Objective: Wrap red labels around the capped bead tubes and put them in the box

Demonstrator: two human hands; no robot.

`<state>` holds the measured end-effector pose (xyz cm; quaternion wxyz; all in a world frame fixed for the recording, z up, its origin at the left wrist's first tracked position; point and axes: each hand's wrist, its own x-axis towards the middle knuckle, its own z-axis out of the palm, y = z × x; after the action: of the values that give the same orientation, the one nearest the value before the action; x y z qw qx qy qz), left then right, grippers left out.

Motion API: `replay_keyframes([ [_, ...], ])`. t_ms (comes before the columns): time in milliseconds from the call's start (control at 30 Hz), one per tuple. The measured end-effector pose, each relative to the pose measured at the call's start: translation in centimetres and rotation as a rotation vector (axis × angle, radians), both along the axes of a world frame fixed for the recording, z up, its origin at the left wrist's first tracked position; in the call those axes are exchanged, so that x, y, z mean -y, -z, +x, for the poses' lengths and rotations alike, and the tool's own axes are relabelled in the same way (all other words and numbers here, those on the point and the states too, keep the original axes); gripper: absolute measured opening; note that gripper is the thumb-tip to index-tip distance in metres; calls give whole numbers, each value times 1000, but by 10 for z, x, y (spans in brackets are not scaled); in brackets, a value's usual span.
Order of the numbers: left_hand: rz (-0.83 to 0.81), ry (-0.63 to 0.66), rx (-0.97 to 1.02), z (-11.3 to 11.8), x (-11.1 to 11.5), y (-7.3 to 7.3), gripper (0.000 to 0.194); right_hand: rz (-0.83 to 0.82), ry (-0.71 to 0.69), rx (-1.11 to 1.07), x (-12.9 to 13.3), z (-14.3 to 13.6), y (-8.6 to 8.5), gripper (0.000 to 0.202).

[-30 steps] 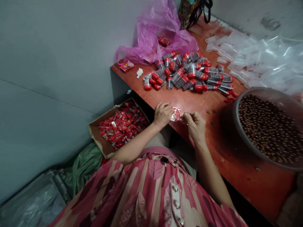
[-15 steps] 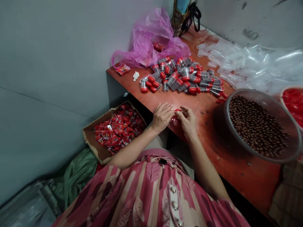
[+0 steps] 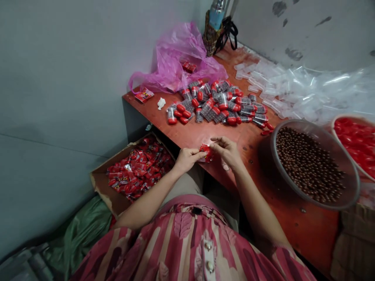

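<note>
A small red printed packet (image 3: 206,151) with clear shiny edges is held up at the table's front edge. My left hand (image 3: 186,159) pinches its left side between thumb and fingers. At the packet's upper right corner, the thumb and forefinger of my right hand (image 3: 229,152) close on its edge, with the other fingers curled loosely. Beyond both hands lies a heap of clear tubes with red caps (image 3: 216,103), filled with small dark balls. Left of my left arm, a cardboard box (image 3: 99,179) holds many similar red packets (image 3: 140,168).
On the right stand a tub (image 3: 277,164) of brown balls (image 3: 307,164) and a bowl of red caps (image 3: 356,136). Empty clear tubes (image 3: 293,86) spread behind them. A pink plastic bag (image 3: 181,50) and a woven basket (image 3: 209,37) with a bottle sit at the back.
My left hand has gone from lying flat over the packet to pinching its left side. The packet now shows its printed face between both hands. The view has shifted slightly.
</note>
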<state>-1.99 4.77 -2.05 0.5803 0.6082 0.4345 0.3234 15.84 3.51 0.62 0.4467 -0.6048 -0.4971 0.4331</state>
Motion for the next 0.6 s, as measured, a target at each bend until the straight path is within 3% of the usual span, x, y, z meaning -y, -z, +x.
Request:
replay_keyframes([
  [133,-37,-89,-1,-2,3,4,47,41,190,653,-45,26,-8,28],
  [233,-284,-207,192,2,6,6,40,-128,257,886,-82,34,-11,45],
  [367,-592,-362,459,7,6,0,35,-230,424,919,-112,28,-5,40],
  [600,-747,-542,709,7,-2,-6,31,-217,471,847,-124,11,7,42],
])
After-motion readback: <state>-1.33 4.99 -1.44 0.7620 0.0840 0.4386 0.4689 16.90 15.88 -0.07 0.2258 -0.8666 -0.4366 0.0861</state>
